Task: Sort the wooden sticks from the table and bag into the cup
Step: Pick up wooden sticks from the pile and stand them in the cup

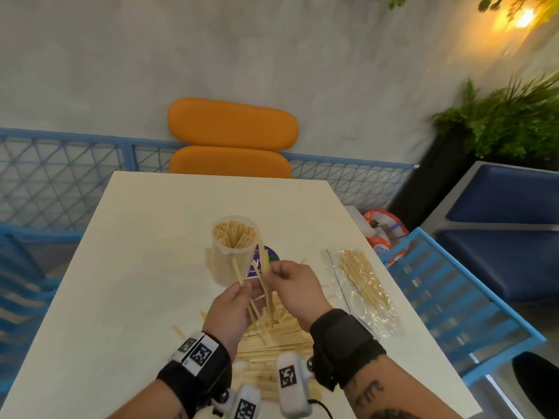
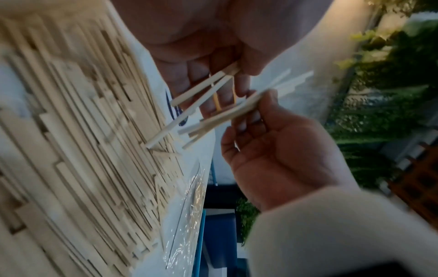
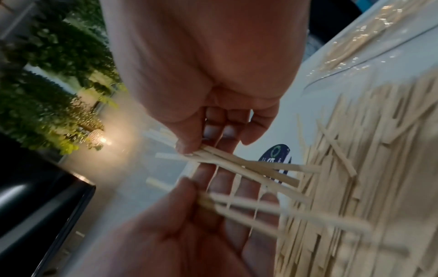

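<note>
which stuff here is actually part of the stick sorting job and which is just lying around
Part of the job:
- cup, already holding sticks
- stick pile on the table
- bag of sticks
- sticks pinched by left hand and right hand

Just lying about:
- round sticker
- orange chair
- plants

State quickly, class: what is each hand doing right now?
Left hand: closed, pinching a few wooden sticks.
Right hand: closed, pinching its own small bunch of sticks.
</note>
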Action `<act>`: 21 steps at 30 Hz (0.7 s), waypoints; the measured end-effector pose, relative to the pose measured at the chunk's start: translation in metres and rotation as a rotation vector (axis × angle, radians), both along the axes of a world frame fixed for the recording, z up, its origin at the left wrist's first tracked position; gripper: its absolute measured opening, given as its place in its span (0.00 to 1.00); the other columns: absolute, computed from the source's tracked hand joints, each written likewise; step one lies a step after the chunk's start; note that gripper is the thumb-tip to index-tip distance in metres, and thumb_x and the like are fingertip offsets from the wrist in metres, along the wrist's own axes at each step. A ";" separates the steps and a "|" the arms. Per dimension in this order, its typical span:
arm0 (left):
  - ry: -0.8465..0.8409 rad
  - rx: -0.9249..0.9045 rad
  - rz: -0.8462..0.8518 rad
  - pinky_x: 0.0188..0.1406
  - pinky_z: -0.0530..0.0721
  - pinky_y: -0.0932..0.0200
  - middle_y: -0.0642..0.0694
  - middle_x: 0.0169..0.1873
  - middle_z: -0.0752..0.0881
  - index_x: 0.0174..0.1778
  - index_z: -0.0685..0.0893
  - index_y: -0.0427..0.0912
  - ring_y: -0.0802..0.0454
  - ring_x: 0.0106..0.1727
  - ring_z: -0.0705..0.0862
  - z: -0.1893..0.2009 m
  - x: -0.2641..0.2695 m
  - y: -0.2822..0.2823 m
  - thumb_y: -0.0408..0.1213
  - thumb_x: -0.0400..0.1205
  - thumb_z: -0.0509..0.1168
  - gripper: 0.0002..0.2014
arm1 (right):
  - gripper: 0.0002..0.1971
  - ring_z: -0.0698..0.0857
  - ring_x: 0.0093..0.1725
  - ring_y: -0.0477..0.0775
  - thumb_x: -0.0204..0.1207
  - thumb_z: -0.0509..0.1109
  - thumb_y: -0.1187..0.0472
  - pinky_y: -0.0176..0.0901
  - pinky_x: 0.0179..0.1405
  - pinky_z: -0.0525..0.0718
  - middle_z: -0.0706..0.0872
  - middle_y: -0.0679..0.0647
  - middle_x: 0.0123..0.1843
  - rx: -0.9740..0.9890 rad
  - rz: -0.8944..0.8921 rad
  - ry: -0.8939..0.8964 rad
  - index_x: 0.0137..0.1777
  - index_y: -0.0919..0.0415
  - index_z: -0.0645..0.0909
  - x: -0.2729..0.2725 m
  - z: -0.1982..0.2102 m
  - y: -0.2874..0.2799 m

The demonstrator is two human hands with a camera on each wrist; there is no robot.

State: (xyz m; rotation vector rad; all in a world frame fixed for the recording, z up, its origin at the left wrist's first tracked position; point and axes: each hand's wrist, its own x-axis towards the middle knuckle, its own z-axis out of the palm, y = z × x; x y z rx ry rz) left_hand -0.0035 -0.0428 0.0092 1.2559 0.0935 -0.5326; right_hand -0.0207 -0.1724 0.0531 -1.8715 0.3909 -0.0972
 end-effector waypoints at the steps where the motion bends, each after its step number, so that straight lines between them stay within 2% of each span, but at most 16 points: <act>1: -0.011 0.007 -0.019 0.52 0.83 0.46 0.43 0.41 0.92 0.53 0.87 0.38 0.47 0.41 0.89 0.003 -0.001 -0.005 0.42 0.91 0.58 0.15 | 0.08 0.83 0.38 0.50 0.80 0.72 0.63 0.47 0.43 0.86 0.89 0.64 0.42 0.046 -0.021 0.005 0.45 0.68 0.87 -0.001 0.000 0.000; 3: -0.010 0.004 -0.047 0.48 0.82 0.48 0.43 0.37 0.90 0.52 0.87 0.38 0.48 0.37 0.88 0.004 -0.003 -0.013 0.42 0.90 0.59 0.14 | 0.07 0.83 0.37 0.51 0.81 0.71 0.64 0.45 0.35 0.83 0.89 0.65 0.43 0.118 -0.063 0.033 0.47 0.69 0.88 -0.004 -0.002 0.000; 6: -0.058 0.013 -0.100 0.56 0.86 0.39 0.37 0.45 0.92 0.60 0.87 0.45 0.40 0.44 0.90 -0.003 -0.005 -0.019 0.42 0.91 0.57 0.13 | 0.06 0.85 0.34 0.51 0.80 0.72 0.64 0.42 0.27 0.83 0.91 0.60 0.40 0.189 -0.118 0.080 0.47 0.64 0.90 -0.009 -0.002 0.002; 7: -0.085 0.026 -0.116 0.53 0.87 0.39 0.38 0.44 0.92 0.61 0.87 0.47 0.40 0.42 0.89 -0.004 -0.006 -0.020 0.43 0.91 0.56 0.13 | 0.06 0.86 0.35 0.53 0.80 0.72 0.65 0.43 0.28 0.84 0.92 0.60 0.41 0.202 -0.132 0.082 0.47 0.63 0.91 -0.010 -0.002 0.002; 9: -0.132 0.070 -0.130 0.41 0.82 0.46 0.43 0.35 0.88 0.59 0.85 0.47 0.45 0.32 0.83 -0.005 -0.006 -0.024 0.42 0.92 0.55 0.13 | 0.05 0.86 0.36 0.53 0.79 0.73 0.65 0.45 0.32 0.86 0.92 0.60 0.42 0.212 -0.147 0.075 0.47 0.63 0.91 -0.010 -0.002 0.000; 12: -0.155 0.124 -0.142 0.27 0.72 0.56 0.44 0.30 0.75 0.47 0.79 0.40 0.52 0.26 0.70 0.000 -0.005 -0.026 0.39 0.92 0.53 0.13 | 0.05 0.88 0.41 0.50 0.77 0.74 0.64 0.47 0.48 0.88 0.93 0.58 0.44 0.070 -0.092 0.056 0.42 0.59 0.91 -0.009 0.003 -0.007; 13: -0.149 0.116 -0.152 0.24 0.68 0.59 0.45 0.30 0.72 0.45 0.76 0.39 0.54 0.25 0.67 0.001 -0.004 -0.026 0.39 0.92 0.53 0.13 | 0.06 0.88 0.42 0.50 0.78 0.73 0.63 0.49 0.50 0.87 0.92 0.59 0.44 0.007 -0.056 0.035 0.41 0.60 0.90 -0.007 0.005 -0.009; 14: -0.143 0.107 -0.173 0.22 0.64 0.61 0.47 0.29 0.70 0.45 0.75 0.39 0.55 0.24 0.65 0.002 -0.003 -0.025 0.39 0.92 0.53 0.12 | 0.05 0.86 0.39 0.48 0.78 0.73 0.63 0.49 0.45 0.87 0.90 0.61 0.43 -0.030 -0.035 0.000 0.42 0.61 0.88 -0.006 0.009 -0.012; 15: -0.140 0.106 -0.205 0.22 0.62 0.62 0.49 0.27 0.69 0.47 0.76 0.39 0.56 0.24 0.64 0.004 -0.003 -0.024 0.40 0.92 0.53 0.12 | 0.03 0.84 0.36 0.44 0.80 0.71 0.62 0.42 0.38 0.86 0.87 0.62 0.43 -0.020 -0.030 -0.040 0.47 0.60 0.86 -0.004 0.015 -0.014; 16: -0.138 0.119 -0.242 0.22 0.60 0.62 0.51 0.26 0.69 0.49 0.77 0.39 0.57 0.23 0.63 0.006 -0.004 -0.023 0.41 0.92 0.52 0.13 | 0.06 0.83 0.35 0.39 0.82 0.70 0.62 0.35 0.33 0.84 0.85 0.56 0.45 0.007 -0.042 -0.070 0.57 0.56 0.83 -0.002 0.021 -0.014; 17: -0.139 0.132 -0.284 0.22 0.60 0.62 0.52 0.25 0.68 0.49 0.77 0.39 0.57 0.23 0.62 0.008 -0.005 -0.023 0.41 0.92 0.52 0.13 | 0.15 0.84 0.36 0.36 0.84 0.68 0.61 0.29 0.32 0.82 0.84 0.49 0.51 0.008 -0.047 -0.092 0.69 0.52 0.78 0.000 0.024 -0.017; 18: -0.146 0.139 -0.329 0.23 0.59 0.61 0.53 0.24 0.68 0.48 0.76 0.39 0.58 0.22 0.62 0.010 -0.007 -0.024 0.41 0.92 0.52 0.13 | 0.21 0.85 0.40 0.34 0.85 0.67 0.59 0.28 0.35 0.83 0.82 0.43 0.56 -0.026 -0.035 -0.106 0.76 0.50 0.71 0.003 0.025 -0.018; 19: -0.163 0.145 -0.369 0.23 0.60 0.61 0.53 0.23 0.68 0.46 0.75 0.39 0.58 0.21 0.63 0.012 -0.009 -0.025 0.40 0.92 0.52 0.13 | 0.23 0.86 0.44 0.35 0.86 0.65 0.58 0.29 0.40 0.84 0.82 0.40 0.58 -0.086 -0.008 -0.100 0.80 0.49 0.68 0.004 0.025 -0.019; 21: -0.232 0.191 -0.404 0.20 0.65 0.64 0.51 0.21 0.71 0.43 0.73 0.39 0.57 0.19 0.67 0.019 -0.013 -0.028 0.35 0.92 0.52 0.12 | 0.20 0.87 0.50 0.40 0.88 0.61 0.56 0.28 0.46 0.82 0.86 0.43 0.57 -0.212 0.057 -0.075 0.79 0.49 0.70 0.003 0.020 -0.017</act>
